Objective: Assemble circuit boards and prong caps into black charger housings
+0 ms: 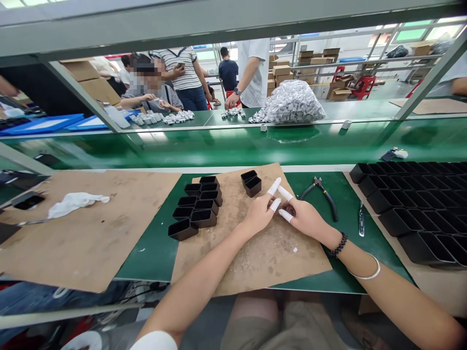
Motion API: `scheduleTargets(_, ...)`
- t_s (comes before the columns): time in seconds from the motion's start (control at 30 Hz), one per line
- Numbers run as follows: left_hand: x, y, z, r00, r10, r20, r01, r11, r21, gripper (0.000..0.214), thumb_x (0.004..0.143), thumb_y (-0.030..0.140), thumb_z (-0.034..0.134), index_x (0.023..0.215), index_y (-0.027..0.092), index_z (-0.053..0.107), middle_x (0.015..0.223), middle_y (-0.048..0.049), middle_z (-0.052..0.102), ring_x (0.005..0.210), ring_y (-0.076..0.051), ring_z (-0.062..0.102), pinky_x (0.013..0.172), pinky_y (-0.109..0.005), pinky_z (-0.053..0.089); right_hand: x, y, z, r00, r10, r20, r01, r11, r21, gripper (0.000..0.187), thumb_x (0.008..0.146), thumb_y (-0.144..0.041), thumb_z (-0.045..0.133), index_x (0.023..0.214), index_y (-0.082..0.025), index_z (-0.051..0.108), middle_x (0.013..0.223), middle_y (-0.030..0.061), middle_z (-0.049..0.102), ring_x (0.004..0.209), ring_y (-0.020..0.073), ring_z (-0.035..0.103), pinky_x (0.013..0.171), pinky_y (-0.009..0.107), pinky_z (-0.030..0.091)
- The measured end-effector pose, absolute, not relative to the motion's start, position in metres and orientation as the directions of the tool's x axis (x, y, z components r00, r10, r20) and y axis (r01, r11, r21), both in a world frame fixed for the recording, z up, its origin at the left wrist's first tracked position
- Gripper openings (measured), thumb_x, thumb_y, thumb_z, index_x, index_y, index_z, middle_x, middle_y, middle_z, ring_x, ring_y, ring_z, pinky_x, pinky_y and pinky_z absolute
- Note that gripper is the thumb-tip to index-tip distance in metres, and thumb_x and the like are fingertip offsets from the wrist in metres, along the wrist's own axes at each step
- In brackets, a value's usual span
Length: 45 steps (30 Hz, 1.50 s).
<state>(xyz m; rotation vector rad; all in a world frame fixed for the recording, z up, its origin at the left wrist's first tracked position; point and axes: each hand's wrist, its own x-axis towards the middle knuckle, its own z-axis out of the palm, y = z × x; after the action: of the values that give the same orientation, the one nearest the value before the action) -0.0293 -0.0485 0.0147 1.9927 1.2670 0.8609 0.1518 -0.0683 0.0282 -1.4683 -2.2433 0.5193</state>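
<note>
Containers [253, 186] stand on the sheet [255, 267], pliers [331, 204] to its right.

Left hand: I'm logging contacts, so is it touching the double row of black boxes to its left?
Apart. The head view shows brown paper between the left hand and the double row of black boxes.

Two black cups [253, 188]: four-sided, open-topped, upright, touching, near far edge of brown sheet [251, 262]. Other black cups [203, 221]: similar form, mouths up, close two-column cluster along sheet's left edge.
</note>
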Motion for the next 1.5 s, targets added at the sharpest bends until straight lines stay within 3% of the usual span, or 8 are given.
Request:
scheduleTargets(0.1, -0.0284, -0.0494, 0.0158, 0.309, 0.941, 0.141, 0.6, -0.308, 0.738, 0.049, 0.095, 0.027, 0.05, 0.144, 0.021, 0.052, 0.091, -0.0027, 0.075, 0.082, -0.02, 0.068, 0.079, -0.032, 0.051, 0.1528, -0.0695, 0.0304, -0.405, 0.907, 0.115, 0.788, 0.41, -0.46, 0.033, 0.094, -0.022, 0.057, 0.126, -0.019, 0.064, 0.082, 0.0034, 0.073, 0.069, 0.0191, 0.065, 0.063, 0.028, 0.041)
scheduleTargets(0.27, -0.0265, -0.05, 0.0163, 0.195, 0.978, 0.074, 0.71, -0.193, 0.677, 0.026, 0.091, 0.023, 0.054, 0.113, 0.016, 0.065, 0.099, -0.0094, 0.075, 0.088, -0.023, 0.068, 0.074, -0.032, 0.049, 0.1534, -0.0708, 0.0331, -0.541, 0.828, 0.147, 0.756, 0.556, -0.346, 0.038, 0.097, -0.018, 0.05, 0.132, -0.023, 0.064, 0.11, 0.0082, 0.077, 0.093, 0.0237, 0.071, 0.076, 0.031, 0.049)
scheduleTargets(0.43, -0.0266, -0.0491, 0.0145, 0.21, 0.972, 0.108, 0.693, -0.226, 0.685, 0.026, 0.091, 0.018, 0.051, 0.114, 0.017, 0.064, 0.093, -0.0073, 0.075, 0.081, -0.022, 0.067, 0.071, -0.031, 0.047, 0.1525, -0.0706, 0.0348, -0.515, 0.848, 0.124, 0.805, 0.528, -0.27, 0.04, 0.096, -0.018, 0.051, 0.135, -0.019, 0.062, 0.107, 0.0101, 0.077, 0.091, 0.025, 0.072, 0.074, 0.032, 0.049)
scheduleTargets(0.77, -0.027, -0.0491, 0.0154, 0.328, 0.914, 0.239, 0.625, -0.4, 0.67, 0.027, 0.095, 0.013, 0.046, 0.088, 0.017, 0.072, 0.091, -0.0081, 0.074, 0.084, -0.021, 0.066, 0.078, -0.03, 0.049, 0.1529, -0.067, 0.0301, -0.351, 0.933, 0.081, 0.896, 0.36, -0.261, 0.01, 0.097, -0.023, 0.055, 0.096, -0.016, 0.062, 0.093, 0.0117, 0.075, 0.079, 0.0245, 0.07, 0.066, 0.032, 0.043)
scheduleTargets(0.9, -0.0263, -0.0488, 0.0136, 0.29, 0.929, 0.232, 0.63, -0.367, 0.684, 0.024, 0.098, 0.025, 0.049, 0.102, 0.018, 0.071, 0.087, -0.0056, 0.073, 0.078, -0.019, 0.064, 0.075, -0.03, 0.049, 0.1544, -0.067, 0.0297, -0.389, 0.918, 0.078, 0.88, 0.395, -0.263, 0.02, 0.097, -0.023, 0.054, 0.112, -0.015, 0.064, 0.098, 0.0117, 0.076, 0.083, 0.0249, 0.071, 0.069, 0.031, 0.046)
scheduleTargets(1.03, -0.0272, -0.0492, 0.0137, 0.212, 0.968, 0.133, 0.662, -0.243, 0.709, 0.029, 0.089, 0.018, 0.058, 0.117, 0.018, 0.065, 0.09, -0.0039, 0.073, 0.08, -0.02, 0.065, 0.075, -0.031, 0.049, 0.1555, -0.0687, 0.0313, -0.523, 0.845, 0.114, 0.79, 0.531, -0.308, 0.04, 0.097, -0.018, 0.05, 0.135, -0.02, 0.059, 0.111, 0.0095, 0.076, 0.094, 0.0245, 0.071, 0.077, 0.032, 0.049)
scheduleTargets(1.23, -0.0284, -0.0483, 0.013, 0.161, 0.975, 0.156, 0.652, -0.224, 0.725, 0.02, 0.091, 0.017, 0.055, 0.109, 0.016, 0.064, 0.093, -0.007, 0.074, 0.082, -0.022, 0.066, 0.075, -0.033, 0.049, 0.1526, -0.071, 0.0316, -0.574, 0.813, 0.096, 0.764, 0.574, -0.294, 0.04, 0.097, -0.018, 0.05, 0.135, -0.018, 0.061, 0.11, 0.0113, 0.076, 0.096, 0.0259, 0.071, 0.079, 0.033, 0.049)
scheduleTargets(1.5, -0.0258, -0.048, 0.0109, 0.281, 0.911, 0.302, 0.534, -0.41, 0.739, 0.029, 0.094, 0.016, 0.056, 0.118, 0.02, 0.073, 0.096, -0.0054, 0.078, 0.083, -0.018, 0.068, 0.078, -0.03, 0.053, 0.1535, -0.0677, 0.0302, -0.376, 0.925, 0.049, 0.888, 0.375, -0.267, 0.026, 0.098, -0.022, 0.052, 0.118, -0.011, 0.065, 0.101, 0.0139, 0.076, 0.088, 0.0267, 0.071, 0.072, 0.033, 0.047)
